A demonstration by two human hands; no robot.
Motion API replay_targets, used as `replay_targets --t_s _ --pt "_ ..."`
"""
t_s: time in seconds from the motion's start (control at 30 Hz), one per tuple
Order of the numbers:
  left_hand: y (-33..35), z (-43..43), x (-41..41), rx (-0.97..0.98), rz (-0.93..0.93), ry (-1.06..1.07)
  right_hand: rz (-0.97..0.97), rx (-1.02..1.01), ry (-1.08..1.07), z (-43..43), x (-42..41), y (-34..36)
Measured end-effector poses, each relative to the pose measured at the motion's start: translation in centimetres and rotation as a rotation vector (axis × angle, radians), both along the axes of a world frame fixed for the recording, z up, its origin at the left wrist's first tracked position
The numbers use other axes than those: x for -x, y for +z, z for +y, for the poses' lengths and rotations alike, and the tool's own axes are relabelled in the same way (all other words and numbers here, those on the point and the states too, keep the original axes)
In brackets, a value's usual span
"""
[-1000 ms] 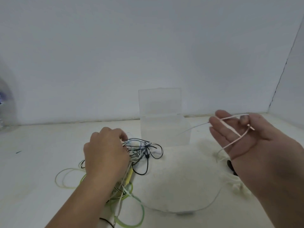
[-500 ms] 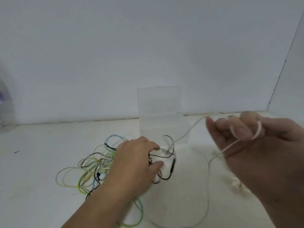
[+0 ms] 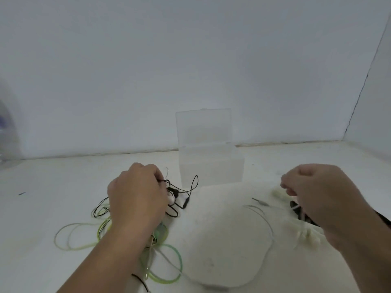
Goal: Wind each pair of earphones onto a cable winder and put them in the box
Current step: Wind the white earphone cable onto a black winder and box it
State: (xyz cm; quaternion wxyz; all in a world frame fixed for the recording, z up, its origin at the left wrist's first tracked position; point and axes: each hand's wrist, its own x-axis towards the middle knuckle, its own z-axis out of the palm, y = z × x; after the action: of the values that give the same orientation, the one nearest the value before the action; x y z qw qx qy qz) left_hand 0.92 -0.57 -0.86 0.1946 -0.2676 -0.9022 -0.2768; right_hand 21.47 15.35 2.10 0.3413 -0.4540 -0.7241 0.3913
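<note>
A tangle of earphones (image 3: 105, 227) in black, green and white lies on the white table at lower left. My left hand (image 3: 137, 197) rests on top of the tangle with curled fingers gripping black earphone cables (image 3: 186, 193) near its right side. My right hand (image 3: 317, 193) is curled into a fist at the right, holding a thin white earphone cable (image 3: 264, 220) that loops down across the table. A clear plastic box (image 3: 211, 163) with its lid raised stands behind and between my hands.
Small pale pieces (image 3: 279, 194) lie on the table beside my right hand, and a dark object (image 3: 296, 209) shows under it. White walls close the back and right. A blurred clear bottle (image 3: 6, 132) stands at the far left.
My right hand has dropped toward the table and closed into a fist on the white cable. My left hand has shifted slightly back over the tangle, pulling the black cables.
</note>
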Motion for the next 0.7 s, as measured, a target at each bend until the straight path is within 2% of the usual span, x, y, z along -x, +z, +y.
replay_targets --t_s 0.07,0.1,0.2,0.27,0.37,0.43,0.5,0.57,0.63,0.7 --pt "0.0 0.1 0.1 -0.042 -0.02 -0.079 -0.293 -0.178 -0.033 -0.5 0.4 -0.5" --pt "0.0 0.2 0.0 -0.062 -0.012 -0.144 -0.373 -0.262 -0.046 -0.7 0.6 -1.0" --pt "0.2 0.3 -0.8 -0.119 0.082 -0.387 -0.322 -0.491 -0.104 -1.8 0.9 -1.1" --pt "0.7 0.1 -1.6 -0.112 0.087 -0.555 -0.352 -0.556 -0.142 -2.0 0.9 -1.2" --pt "1.9 -0.6 -3.3 0.002 -0.146 -0.737 -0.513 -0.471 -0.108 -1.7 0.5 -1.1" --pt "2.9 -1.0 -4.4 0.234 -0.359 -0.81 -0.578 -0.415 -0.066 -1.7 0.7 -1.0" --pt "3.1 -1.4 -5.2 0.499 -0.473 -0.868 -0.535 -0.437 -0.081 -1.6 0.9 -1.4" --pt "2.9 -1.6 -5.4 0.678 -0.488 -0.908 -0.434 -0.504 -0.121 -1.6 1.0 -1.4" --pt "2.6 -1.6 -5.1 0.77 -0.465 -0.886 -0.301 -0.604 -0.071 -1.9 0.8 -1.1" --pt "2.3 -1.5 -4.7 0.812 -0.45 -0.842 -0.203 -0.603 0.132 -2.1 0.8 -0.8"
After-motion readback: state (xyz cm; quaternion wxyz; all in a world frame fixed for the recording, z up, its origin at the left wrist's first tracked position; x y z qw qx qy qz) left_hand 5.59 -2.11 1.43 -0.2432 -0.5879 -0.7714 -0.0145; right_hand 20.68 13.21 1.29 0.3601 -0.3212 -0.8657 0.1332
